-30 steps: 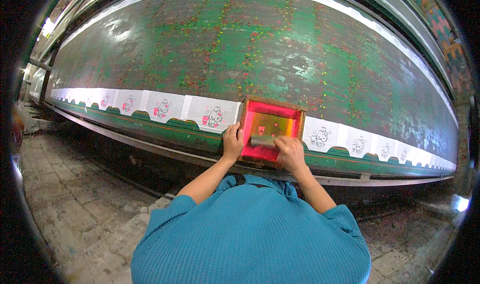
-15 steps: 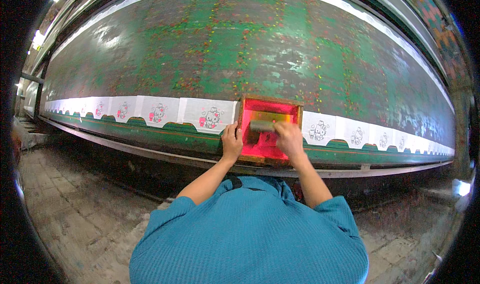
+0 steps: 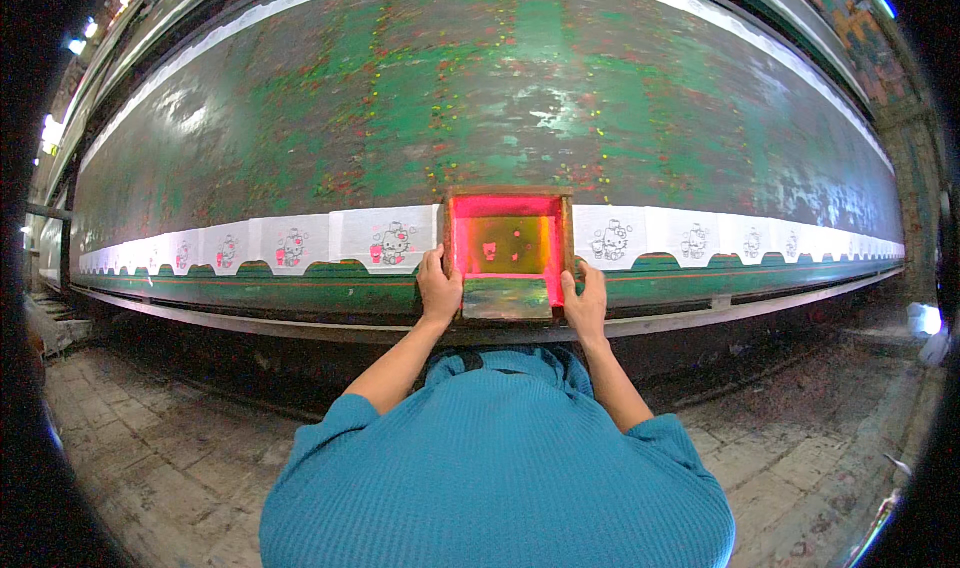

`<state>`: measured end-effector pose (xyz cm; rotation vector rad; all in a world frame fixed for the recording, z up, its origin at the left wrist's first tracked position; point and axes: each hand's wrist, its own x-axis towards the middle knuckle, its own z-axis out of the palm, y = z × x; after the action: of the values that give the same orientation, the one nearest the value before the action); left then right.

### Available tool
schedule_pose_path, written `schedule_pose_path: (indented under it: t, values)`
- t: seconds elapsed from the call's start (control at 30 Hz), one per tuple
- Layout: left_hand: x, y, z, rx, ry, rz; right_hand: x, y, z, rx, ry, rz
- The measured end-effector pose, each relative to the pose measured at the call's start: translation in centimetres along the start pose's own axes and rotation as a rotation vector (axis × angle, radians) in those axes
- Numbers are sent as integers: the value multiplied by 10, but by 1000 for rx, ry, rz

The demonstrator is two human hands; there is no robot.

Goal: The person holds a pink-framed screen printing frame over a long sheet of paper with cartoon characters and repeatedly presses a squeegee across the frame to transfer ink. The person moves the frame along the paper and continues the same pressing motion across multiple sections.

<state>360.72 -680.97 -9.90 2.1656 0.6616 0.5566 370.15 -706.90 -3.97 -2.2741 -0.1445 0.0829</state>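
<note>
A wooden screen-printing frame [image 3: 510, 192] with pink-stained inner walls lies across the row of white pieces at the table's near edge. My left hand [image 3: 437, 286] grips its left side, fingers along the outer edge. On the opposite side my right hand [image 3: 586, 300] holds the frame, thumb at the rim. Inside, the yellowish mesh [image 3: 520, 236] shows small pink shapes. A wide, flat squeegee [image 3: 507, 299] rests in the near end of the frame, touched by neither hand. Left of the frame, a white piece [image 3: 383, 238] carries a cartoon cat with pink parts.
To the right, a white piece [image 3: 612, 236] bears a cat drawing, mostly dark outlines. The long green table [image 3: 330, 128] is speckled with paint. A pale rail [image 3: 690, 317] runs along its near side, above a tiled floor [image 3: 160, 428].
My right hand has let go of the squeegee and now holds the frame's right side. The squeegee has come to the frame's near end. My left hand stays on the left side.
</note>
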Motion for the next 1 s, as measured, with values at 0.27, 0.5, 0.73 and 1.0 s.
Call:
schedule_pose_path:
  t: [0.27,0.5,0.73,1.0]
  values:
    - [-10,57,27,-51,106,69,22,49,-44,194,-68,-45]
    - [-32,132,130,-163,35,-8,62,114,-137,124,-18,-40]
    - [-48,153,160,-68,16,-37,80,157,-165,141,-117,-88]
    - [-45,150,160,-26,11,-90,86,168,-168,166,-204,-118]
